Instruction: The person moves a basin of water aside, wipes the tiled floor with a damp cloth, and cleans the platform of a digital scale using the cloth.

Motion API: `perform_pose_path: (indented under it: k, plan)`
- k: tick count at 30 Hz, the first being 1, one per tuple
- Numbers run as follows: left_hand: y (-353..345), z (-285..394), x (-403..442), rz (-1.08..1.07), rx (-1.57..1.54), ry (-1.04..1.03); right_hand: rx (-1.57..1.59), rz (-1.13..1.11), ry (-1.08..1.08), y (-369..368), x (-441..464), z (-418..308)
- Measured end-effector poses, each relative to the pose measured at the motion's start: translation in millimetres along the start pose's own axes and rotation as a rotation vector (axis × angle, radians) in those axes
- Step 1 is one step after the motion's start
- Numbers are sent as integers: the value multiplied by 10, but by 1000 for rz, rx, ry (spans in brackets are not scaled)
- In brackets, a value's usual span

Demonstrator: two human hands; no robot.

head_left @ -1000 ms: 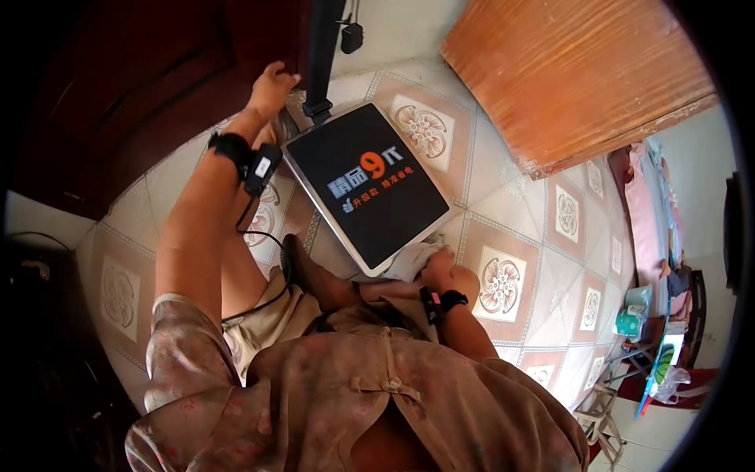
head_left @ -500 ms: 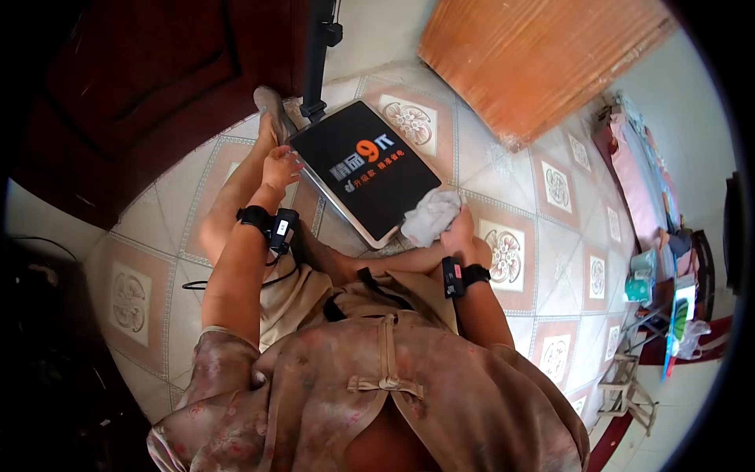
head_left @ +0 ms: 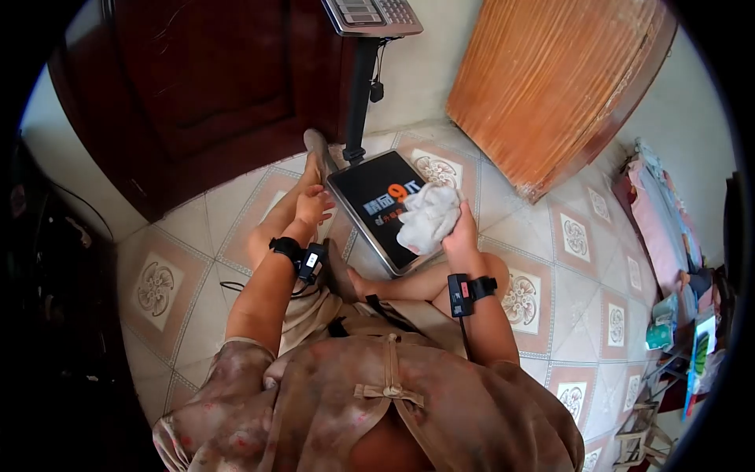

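A crumpled white cloth (head_left: 429, 219) is gripped in my right hand (head_left: 462, 230), raised over the near right part of a platform scale. The scale's black platform (head_left: 366, 179) lies on the floor between my legs, with white and orange lettering partly hidden by the cloth. Beside the platform's left edge, my left hand (head_left: 314, 206) holds nothing, its fingers loosely bent and apart. From the platform's far end rises a black pole (head_left: 361, 98), carrying a keypad display (head_left: 373, 17) cut off by the top of the view.
A dark red door (head_left: 197, 86) stands at the far left, near my foot (head_left: 318, 149). A worn wooden panel (head_left: 550, 86) leans at the far right. Pink bedding (head_left: 657, 220) and a stool (head_left: 641, 436) are along the right side. Patterned tiles (head_left: 578, 236) cover the floor.
My right hand has lifted the cloth from the platform's near right corner to over its lettering. My left hand has drawn off the platform's left edge. The view has tilted up, bringing in the display.
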State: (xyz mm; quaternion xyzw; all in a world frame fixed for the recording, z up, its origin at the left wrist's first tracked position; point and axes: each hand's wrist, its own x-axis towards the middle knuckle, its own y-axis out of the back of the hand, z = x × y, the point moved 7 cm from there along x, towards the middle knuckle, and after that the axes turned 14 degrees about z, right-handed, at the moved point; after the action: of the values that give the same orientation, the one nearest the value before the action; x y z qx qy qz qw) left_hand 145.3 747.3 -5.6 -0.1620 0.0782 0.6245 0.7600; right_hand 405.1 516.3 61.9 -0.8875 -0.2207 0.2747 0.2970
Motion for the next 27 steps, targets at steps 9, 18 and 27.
perform_pose_path:
  k: [9, 18, 27]
  plan:
    - [81, -115, 11, -6, 20, -15, -17, -109, -41, -563, -502, -308]
    - [4, -590, 18, -25, 315, 73, -29, -206, 117, -646, -698, -466]
    - [47, -857, 67, -38, 299, 161, -57, -191, 81, -687, -880, -545]
